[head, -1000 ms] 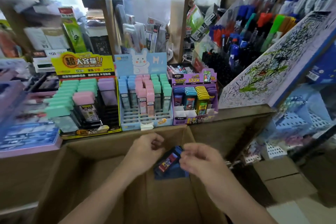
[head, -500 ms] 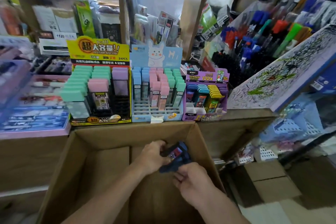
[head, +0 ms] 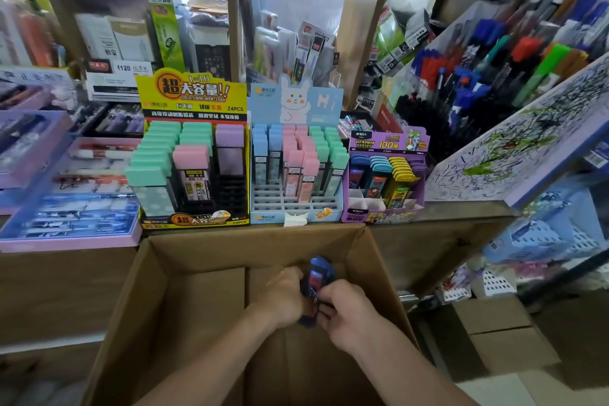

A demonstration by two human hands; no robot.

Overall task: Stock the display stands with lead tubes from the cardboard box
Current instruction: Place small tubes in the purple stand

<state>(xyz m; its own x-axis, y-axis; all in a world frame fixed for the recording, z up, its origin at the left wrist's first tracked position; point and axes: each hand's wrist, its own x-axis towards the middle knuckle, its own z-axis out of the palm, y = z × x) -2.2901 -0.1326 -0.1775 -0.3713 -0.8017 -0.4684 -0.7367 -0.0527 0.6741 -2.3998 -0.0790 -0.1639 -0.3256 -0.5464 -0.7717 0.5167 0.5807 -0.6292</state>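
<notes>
I see tubes now tipped upright over box: dark blue, red label. Fingers of left hand and right hand grip them.

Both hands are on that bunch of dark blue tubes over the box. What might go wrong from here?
1. The left hand and right hand grip several dark blue tubes together; one may slip into the cardboard box.
2. The purple stand sits at the shelf edge above the box; pushing tubes in might nudge it off.
3. The neighbouring bunny stand also has empty slots, inviting a mix-up.
</notes>
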